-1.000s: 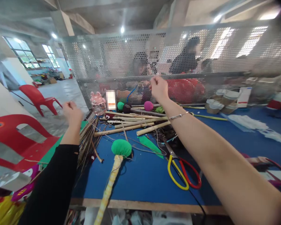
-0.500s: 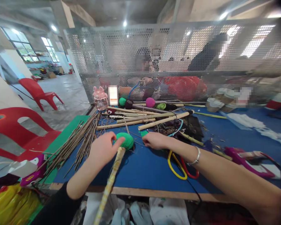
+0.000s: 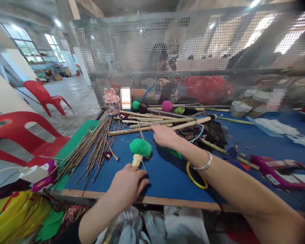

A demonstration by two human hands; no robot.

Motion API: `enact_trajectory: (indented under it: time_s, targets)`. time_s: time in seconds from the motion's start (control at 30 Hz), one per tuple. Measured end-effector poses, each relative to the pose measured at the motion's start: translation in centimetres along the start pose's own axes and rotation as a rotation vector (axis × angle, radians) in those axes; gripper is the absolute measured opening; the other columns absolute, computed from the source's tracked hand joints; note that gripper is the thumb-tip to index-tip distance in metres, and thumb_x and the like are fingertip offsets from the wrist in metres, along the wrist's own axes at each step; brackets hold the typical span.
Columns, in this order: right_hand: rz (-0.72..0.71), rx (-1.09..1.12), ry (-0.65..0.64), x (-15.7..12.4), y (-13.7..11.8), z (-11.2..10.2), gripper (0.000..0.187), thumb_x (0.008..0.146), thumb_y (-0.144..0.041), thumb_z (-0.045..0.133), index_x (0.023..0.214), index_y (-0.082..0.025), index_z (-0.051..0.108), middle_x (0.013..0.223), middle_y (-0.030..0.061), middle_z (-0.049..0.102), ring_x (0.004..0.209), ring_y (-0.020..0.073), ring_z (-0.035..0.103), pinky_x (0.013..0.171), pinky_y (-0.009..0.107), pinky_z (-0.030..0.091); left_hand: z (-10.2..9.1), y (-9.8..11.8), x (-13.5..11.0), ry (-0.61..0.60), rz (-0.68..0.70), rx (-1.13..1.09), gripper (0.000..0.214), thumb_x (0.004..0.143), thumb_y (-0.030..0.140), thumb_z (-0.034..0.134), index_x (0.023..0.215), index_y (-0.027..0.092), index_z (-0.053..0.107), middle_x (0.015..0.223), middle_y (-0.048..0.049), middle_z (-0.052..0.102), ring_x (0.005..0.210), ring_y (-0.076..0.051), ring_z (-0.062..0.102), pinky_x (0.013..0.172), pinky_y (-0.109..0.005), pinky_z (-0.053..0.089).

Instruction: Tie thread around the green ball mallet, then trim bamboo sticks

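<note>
My left hand (image 3: 127, 184) is closed round the pale wrapped shaft of a stick with a green padded head (image 3: 140, 147), near the front edge of the blue table (image 3: 165, 176). The head stands just above my fist. My right hand (image 3: 162, 135) reaches forward over the table, fingers curled and pinched by a bamboo stick (image 3: 142, 130); a thin thread may be in them, I cannot make it out. A metal bangle (image 3: 202, 164) circles that wrist. A green leaf-shaped scrap (image 3: 175, 153) peeks from under my right forearm.
A bundle of thin brown twigs (image 3: 91, 149) fans over the left of the table. Bamboo sticks and coloured padded heads (image 3: 167, 105) lie at the back by a perforated metal screen (image 3: 193, 51), with people behind it. Yellow scissor handles (image 3: 195, 178), a pink tool (image 3: 271, 171) and red chairs (image 3: 20, 135) surround me.
My left hand slid down from the green head to the shaft and drew the stick toward me. My right hand moved from beside the head forward to the bamboo sticks.
</note>
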State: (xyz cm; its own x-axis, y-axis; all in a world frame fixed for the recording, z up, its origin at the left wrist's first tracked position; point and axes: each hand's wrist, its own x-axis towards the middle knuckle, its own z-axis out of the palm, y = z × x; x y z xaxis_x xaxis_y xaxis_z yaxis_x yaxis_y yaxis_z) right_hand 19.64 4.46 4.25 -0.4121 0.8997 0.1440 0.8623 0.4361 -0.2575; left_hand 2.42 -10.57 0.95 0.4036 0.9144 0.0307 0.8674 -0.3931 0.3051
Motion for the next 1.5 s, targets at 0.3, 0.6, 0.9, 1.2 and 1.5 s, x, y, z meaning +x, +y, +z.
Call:
enact_trajectory:
  time_s: [0.3, 0.6, 0.9, 1.2, 1.5]
  targets:
    - [0.203, 0.474, -0.048, -7.2, -3.1, 3.5, 0.05, 0.074, -0.069, 0.04, 0.087, -0.021, 0.044, 0.074, 0.002, 0.057, 0.062, 0.0145, 0.052, 0.055, 0.024, 0.037, -0.3, 2.0, -2.0, -0.214, 0.352, -0.106, 0.029, 0.086, 0.042, 0.042, 0.09, 0.026, 0.065, 0.077, -0.0013, 0.065, 0.072, -0.015, 0.06, 0.059, -0.023, 0.04]
    - [0.3, 0.23, 0.006, -12.2, -1.1, 2.2, 0.035, 0.08, -0.051, 0.047, 0.1, -0.022, 0.045, 0.082, 0.0044, 0.061, 0.072, 0.0191, 0.059, 0.062, 0.027, 0.04, -0.2, -0.6, -2.1, 0.225, 0.048, -0.26, 0.025, 0.087, 0.035, 0.042, 0.095, 0.022, 0.061, 0.084, -0.0039, 0.064, 0.077, -0.014, 0.059, 0.07, -0.024, 0.045]
    - [0.443, -0.167, -0.06, -17.6, 7.4, 2.0, 0.03, 0.078, -0.032, 0.049, 0.105, -0.019, 0.05, 0.094, 0.0099, 0.06, 0.085, 0.024, 0.059, 0.071, 0.031, 0.041, 0.2, -1.4, 3.0, 0.228, 0.032, 0.176, 0.041, 0.076, 0.01, 0.046, 0.113, 0.026, 0.054, 0.098, -0.0071, 0.051, 0.09, -0.021, 0.051, 0.067, -0.029, 0.046]
    - [0.436, -0.017, 0.061, -18.0, 8.3, 0.9, 0.03, 0.077, -0.039, 0.049, 0.101, -0.021, 0.052, 0.084, 0.0061, 0.064, 0.075, 0.0219, 0.061, 0.065, 0.029, 0.043, 1.4, -1.4, 3.7, 0.319, 0.027, 0.255, 0.024, 0.087, 0.022, 0.041, 0.091, 0.022, 0.064, 0.086, -0.0054, 0.052, 0.086, -0.017, 0.048, 0.073, -0.027, 0.044]
    - [0.482, -0.147, -0.076, -17.1, 8.0, 0.6, 0.034, 0.074, -0.042, 0.052, 0.101, -0.022, 0.053, 0.09, 0.0086, 0.066, 0.079, 0.025, 0.062, 0.06, 0.029, 0.04, 1.4, -1.5, 3.9, 0.326, 0.018, 0.261, 0.02, 0.086, 0.018, 0.042, 0.091, 0.019, 0.061, 0.092, -0.0063, 0.053, 0.09, -0.018, 0.049, 0.075, -0.028, 0.044]
